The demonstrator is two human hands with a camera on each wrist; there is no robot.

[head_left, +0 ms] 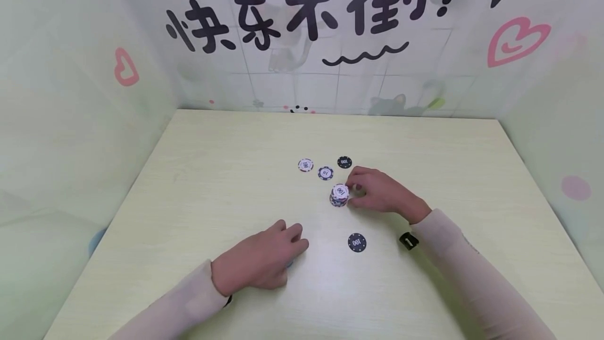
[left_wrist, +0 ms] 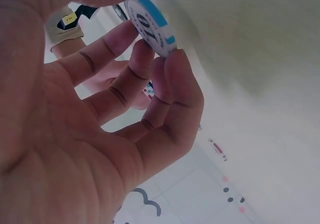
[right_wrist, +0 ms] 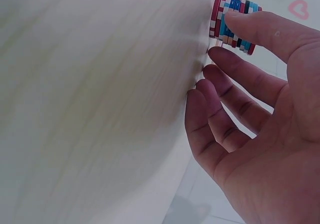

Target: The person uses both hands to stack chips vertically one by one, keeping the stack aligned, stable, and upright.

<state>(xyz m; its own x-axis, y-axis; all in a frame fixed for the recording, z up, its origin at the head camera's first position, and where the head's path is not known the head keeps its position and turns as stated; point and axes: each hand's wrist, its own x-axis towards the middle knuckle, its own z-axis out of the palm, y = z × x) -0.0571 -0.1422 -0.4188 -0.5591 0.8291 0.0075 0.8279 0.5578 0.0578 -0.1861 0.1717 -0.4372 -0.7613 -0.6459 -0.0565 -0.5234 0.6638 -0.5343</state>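
My left hand (head_left: 259, 258) pinches a white-and-blue poker chip (left_wrist: 150, 22) marked 10 between thumb and fingertips, over the front middle of the table. In the head view only a blue sliver of that chip shows below the fingers. My right hand (head_left: 379, 190) is at the right side of a stack of poker chips (head_left: 339, 195), topped by a white chip marked 100. In the right wrist view its thumb overlaps the multicoloured stack (right_wrist: 232, 4); the other fingers are loosely bent by the tabletop, not wrapped round the stack.
Behind the stack lie a white chip (head_left: 305, 165), a blue-rimmed chip (head_left: 325, 173) and a black chip (head_left: 344, 162). Another black chip (head_left: 357, 242) lies in front. A small black tag (head_left: 408, 241) is by the right sleeve. A printed curtain (head_left: 292, 88) borders the table (head_left: 226, 172).
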